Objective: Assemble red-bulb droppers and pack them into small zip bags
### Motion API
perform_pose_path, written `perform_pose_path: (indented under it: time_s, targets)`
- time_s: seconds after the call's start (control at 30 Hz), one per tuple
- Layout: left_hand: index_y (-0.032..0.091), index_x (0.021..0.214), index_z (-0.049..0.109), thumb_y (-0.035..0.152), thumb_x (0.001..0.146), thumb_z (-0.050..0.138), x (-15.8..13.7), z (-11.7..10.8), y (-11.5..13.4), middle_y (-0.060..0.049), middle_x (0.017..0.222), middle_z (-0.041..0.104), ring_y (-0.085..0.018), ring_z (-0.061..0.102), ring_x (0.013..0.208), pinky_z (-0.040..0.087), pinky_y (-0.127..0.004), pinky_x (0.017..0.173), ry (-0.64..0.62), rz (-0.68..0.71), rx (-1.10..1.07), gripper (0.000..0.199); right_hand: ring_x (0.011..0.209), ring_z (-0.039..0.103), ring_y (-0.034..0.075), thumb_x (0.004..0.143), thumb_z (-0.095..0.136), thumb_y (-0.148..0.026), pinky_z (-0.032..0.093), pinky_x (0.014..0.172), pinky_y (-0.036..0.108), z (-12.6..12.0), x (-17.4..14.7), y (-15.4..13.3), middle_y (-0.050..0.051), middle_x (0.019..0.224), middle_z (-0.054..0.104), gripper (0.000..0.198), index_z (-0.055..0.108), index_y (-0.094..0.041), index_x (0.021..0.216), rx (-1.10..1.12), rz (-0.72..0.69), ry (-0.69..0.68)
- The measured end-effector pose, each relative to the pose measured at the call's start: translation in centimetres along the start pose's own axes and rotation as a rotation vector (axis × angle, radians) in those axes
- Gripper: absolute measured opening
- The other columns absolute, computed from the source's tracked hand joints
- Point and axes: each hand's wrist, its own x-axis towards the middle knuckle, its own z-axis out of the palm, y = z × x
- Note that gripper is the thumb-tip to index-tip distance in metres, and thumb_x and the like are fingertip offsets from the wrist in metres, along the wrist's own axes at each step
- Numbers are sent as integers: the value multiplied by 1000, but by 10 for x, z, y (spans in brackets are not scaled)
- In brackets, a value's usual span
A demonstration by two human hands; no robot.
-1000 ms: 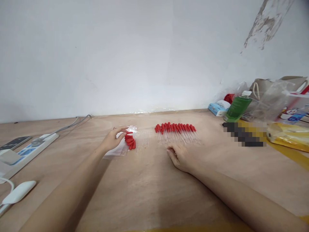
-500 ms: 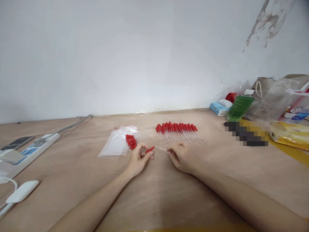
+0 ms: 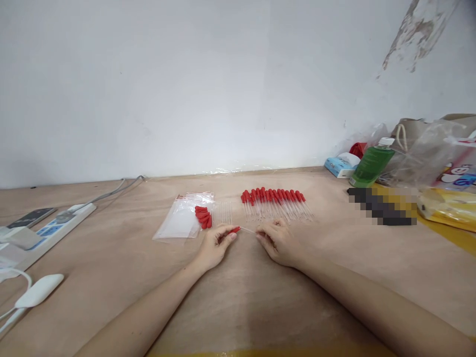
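Observation:
Between thumb and fingers, my left hand (image 3: 216,245) pinches a red rubber dropper bulb (image 3: 234,230), its narrow mouth facing right. My right hand (image 3: 277,242) is closed on a thin clear glass dropper tube (image 3: 247,230), whose left end meets the bulb's mouth; whether it sits inside cannot be made out. Loose red bulbs (image 3: 204,216) lie in a small pile beyond my left hand, with a row of bare glass tubes (image 3: 223,213) beside them. Farther right, several droppers with red bulbs fitted (image 3: 273,197) lie side by side, bulbs toward the wall.
Clear zip bags (image 3: 176,223) lie left of the loose bulbs. At far left are a white power strip (image 3: 67,223), a phone (image 3: 31,218) and cables. A green bottle (image 3: 372,163), tissue pack (image 3: 337,167), plastic bags and a yellow package (image 3: 449,206) stand at right.
The red bulb has turned level in my left hand and come together with the tube's end; the gap between them has closed. My right hand has barely moved. The view has shifted slightly.

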Motion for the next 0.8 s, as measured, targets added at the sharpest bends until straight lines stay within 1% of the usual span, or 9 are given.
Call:
perform_pose_path:
  time_s: [0.1, 0.27, 0.4, 0.47, 0.53, 0.63, 0.8]
  targets:
    - [17, 93, 65, 31, 80, 53, 0, -1, 2, -5, 89, 68, -18, 61, 82, 48, -30, 74, -24, -56, -11, 23, 74, 55, 14, 88, 37, -23, 32, 74, 31, -2, 0, 1, 4, 87, 65, 21, 57, -20, 93, 64, -31, -34]
    - [16, 83, 67, 35, 75, 58, -1, -3, 2, -4, 78, 69, -16, 60, 70, 48, -26, 63, -32, -81, -41, 22, 67, 54, 13, 88, 38, -24, 33, 72, 30, -2, -1, 3, 2, 79, 65, 20, 58, -21, 94, 127, -49, -82]
    - [15, 82, 68, 36, 72, 62, -3, -2, 1, -2, 63, 66, -12, 57, 54, 45, -22, 51, -54, -124, -111, 24, 67, 55, 12, 86, 42, -21, 31, 70, 29, -1, -2, 5, 1, 78, 65, 18, 59, -21, 91, 79, -70, -53]
    - [15, 81, 69, 36, 69, 64, -4, -1, 0, -2, 59, 66, -12, 56, 49, 45, -23, 49, -64, -131, -155, 24, 68, 56, 12, 86, 43, -21, 30, 70, 29, -2, -1, 6, 1, 79, 66, 18, 60, -22, 90, 52, -71, -46]
    - [16, 79, 70, 34, 66, 67, -5, 0, 0, -2, 61, 67, -13, 58, 51, 47, -24, 51, -66, -129, -179, 22, 69, 56, 12, 86, 43, -21, 29, 72, 30, -4, -1, 7, 2, 81, 66, 19, 61, -23, 90, 42, -58, -56]
    - [18, 77, 71, 31, 64, 70, -7, 2, 1, -3, 69, 70, -15, 62, 58, 50, -25, 55, -62, -134, -139, 19, 70, 55, 13, 86, 42, -21, 28, 74, 31, -7, 1, 6, 1, 80, 65, 21, 63, -24, 91, 35, -39, -86]
    - [18, 81, 70, 32, 69, 66, -12, 3, 6, -4, 76, 70, -16, 63, 66, 50, -26, 61, -56, -97, -11, 18, 66, 52, 12, 86, 41, -22, 25, 74, 32, -10, 1, 2, 1, 77, 64, 22, 63, -23, 88, -5, -42, -98]
